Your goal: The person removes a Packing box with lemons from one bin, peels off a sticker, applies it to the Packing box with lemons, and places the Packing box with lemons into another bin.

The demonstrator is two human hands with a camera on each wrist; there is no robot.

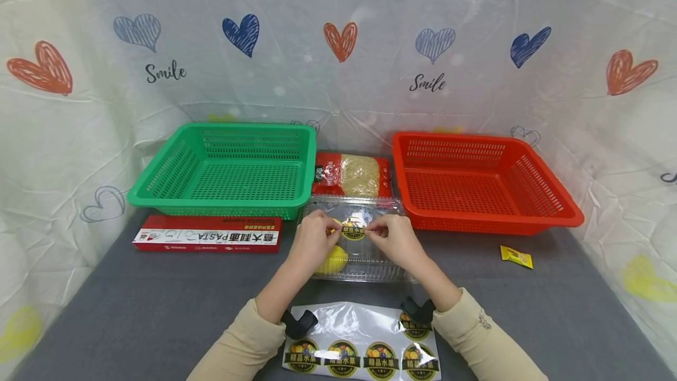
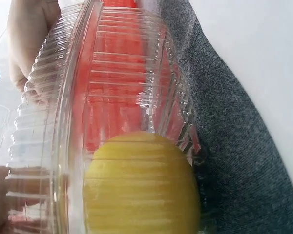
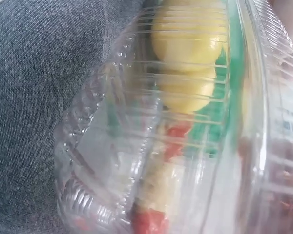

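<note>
A clear plastic clamshell box (image 1: 365, 270) stands on the table with its lid down. Through its wall show two yellow fruits, the nearer fruit (image 1: 333, 260) at the left end. Over the lid, a round black and gold fruit sticker (image 1: 353, 229) spans the gap between both hands. My left hand (image 1: 312, 241) pinches its left edge between thumb and forefinger, and my right hand (image 1: 398, 241) pinches the right edge. The left wrist view has one yellow fruit (image 2: 141, 185) large behind the ribbed wall; in the right wrist view the fruits (image 3: 188, 36) appear farther off.
A sheet of round stickers (image 1: 365, 325) lies in front of the box. Behind are a green basket (image 1: 222, 207), a red basket (image 1: 486, 220) and a red bag of pale food (image 1: 359, 175). A pasta box (image 1: 206, 234) lies left, a small yellow packet (image 1: 516, 257) right.
</note>
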